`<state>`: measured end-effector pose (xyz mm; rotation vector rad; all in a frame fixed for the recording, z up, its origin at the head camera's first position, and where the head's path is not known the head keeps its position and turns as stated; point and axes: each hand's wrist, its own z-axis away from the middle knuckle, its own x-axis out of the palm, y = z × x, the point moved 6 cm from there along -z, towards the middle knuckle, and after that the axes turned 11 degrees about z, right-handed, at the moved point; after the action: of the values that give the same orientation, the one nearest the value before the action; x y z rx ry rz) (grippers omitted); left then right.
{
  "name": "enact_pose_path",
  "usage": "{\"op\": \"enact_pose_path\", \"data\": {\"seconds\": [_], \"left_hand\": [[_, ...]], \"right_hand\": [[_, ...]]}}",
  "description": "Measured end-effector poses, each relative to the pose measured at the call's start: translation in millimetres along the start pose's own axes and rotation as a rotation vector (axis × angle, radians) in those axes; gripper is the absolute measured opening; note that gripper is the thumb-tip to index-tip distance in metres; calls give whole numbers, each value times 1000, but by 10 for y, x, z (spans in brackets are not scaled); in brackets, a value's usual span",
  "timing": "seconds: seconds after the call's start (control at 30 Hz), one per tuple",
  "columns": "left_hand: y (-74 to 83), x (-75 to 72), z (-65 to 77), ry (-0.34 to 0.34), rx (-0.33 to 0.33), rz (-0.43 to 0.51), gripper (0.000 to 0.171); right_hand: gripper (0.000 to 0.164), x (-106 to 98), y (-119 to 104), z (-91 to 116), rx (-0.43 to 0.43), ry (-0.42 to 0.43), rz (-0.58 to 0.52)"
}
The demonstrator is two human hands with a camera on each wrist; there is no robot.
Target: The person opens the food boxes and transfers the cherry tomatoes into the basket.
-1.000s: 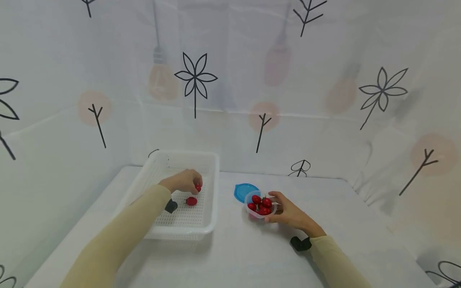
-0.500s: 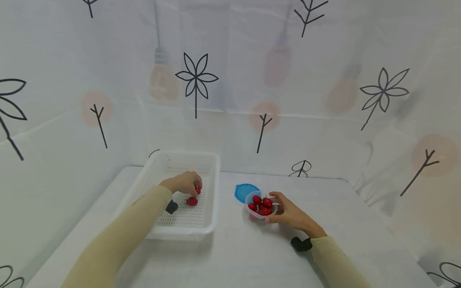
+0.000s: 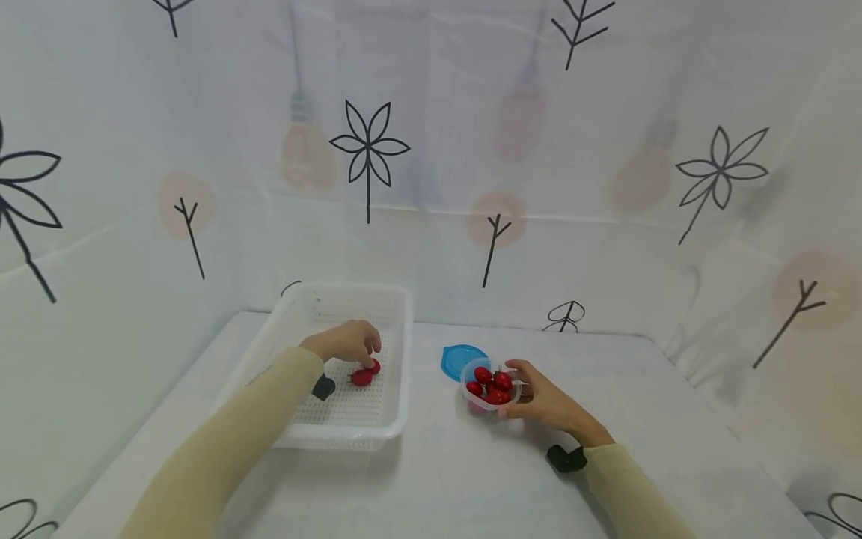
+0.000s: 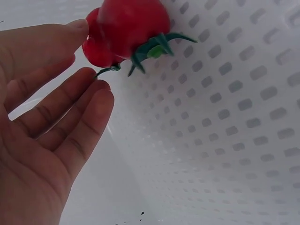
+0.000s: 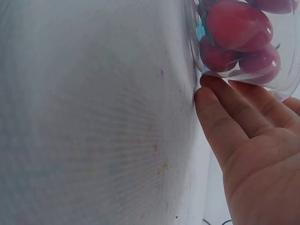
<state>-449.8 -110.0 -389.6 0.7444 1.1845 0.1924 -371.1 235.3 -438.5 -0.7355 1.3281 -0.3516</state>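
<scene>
Inside the white perforated basket [image 3: 303, 415], my left hand [image 3: 343, 342] hovers over two red tomatoes. One tomato [image 3: 361, 378] lies nearer me and the other tomato [image 3: 375, 367] sits against it. In the left wrist view, the thumb touches the rear tomato [image 4: 95, 50], while the other fingers stand apart from it, loosely extended. The front tomato [image 4: 136, 28] shows a green stem top. My right hand [image 3: 539, 397] grips a small clear plastic container [image 3: 474, 403] from its right side, thumb in front and fingers behind. Several tomatoes [image 5: 239, 26] fill the container.
A blue lid [image 3: 459, 361] lies on the white-covered table [image 3: 458, 479], just behind and left of the container. A patterned white cloth [image 3: 431, 150] hangs behind and at the sides. Raised walls surround the basket.
The tomato at my left fingers has come down onto the basket floor beside the other one, and the fingers have loosened from it. The right hand stays on the container.
</scene>
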Motion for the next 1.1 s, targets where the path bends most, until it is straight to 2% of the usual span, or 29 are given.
{"op": "enact_pose_path", "data": {"seconds": [0.17, 0.43, 0.63, 0.93, 1.1], "left_hand": [[81, -49, 28, 13, 41, 16, 27], [399, -200, 60, 76, 170, 82, 17], [633, -133, 49, 54, 215, 77, 16], [926, -106, 39, 81, 304, 81, 15], [1064, -36, 15, 42, 339, 67, 15]], "right_hand": [[98, 13, 24, -1, 5, -5, -9], [97, 4, 55, 9, 12, -4, -1], [97, 10, 49, 29, 4, -5, -13], [97, 7, 36, 3, -8, -5, -1], [97, 3, 18, 6, -20, -8, -11]]}}
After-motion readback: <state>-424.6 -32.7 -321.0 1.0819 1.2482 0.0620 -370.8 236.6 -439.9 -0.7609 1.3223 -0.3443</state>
